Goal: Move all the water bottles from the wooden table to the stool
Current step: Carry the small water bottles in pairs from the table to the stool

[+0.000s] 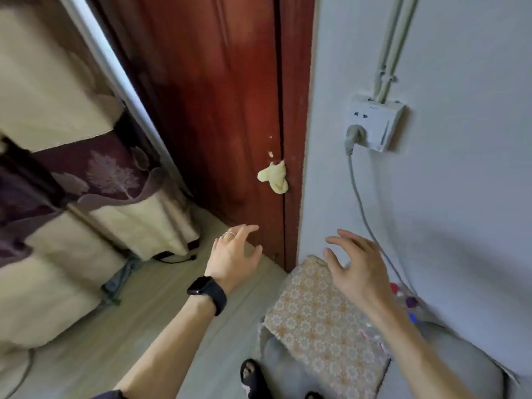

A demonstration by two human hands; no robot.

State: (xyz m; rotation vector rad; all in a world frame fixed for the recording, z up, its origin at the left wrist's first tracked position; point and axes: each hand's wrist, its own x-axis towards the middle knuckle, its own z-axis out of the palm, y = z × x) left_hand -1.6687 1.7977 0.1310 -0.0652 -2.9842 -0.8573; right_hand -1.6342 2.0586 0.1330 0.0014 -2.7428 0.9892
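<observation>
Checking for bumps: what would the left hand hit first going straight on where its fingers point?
Probably the red-brown door, just beyond the left hand; depth is unclear.

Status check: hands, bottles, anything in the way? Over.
Left hand open, empty. Right hand open, empty, above floral-covered top. Water bottles blurred by wall, partly behind right forearm. Grey cable hangs close to them.

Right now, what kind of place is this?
Probably a room corner in a home: a reddish wooden door, a plugged-in wall socket and a floral-covered stool.
</observation>
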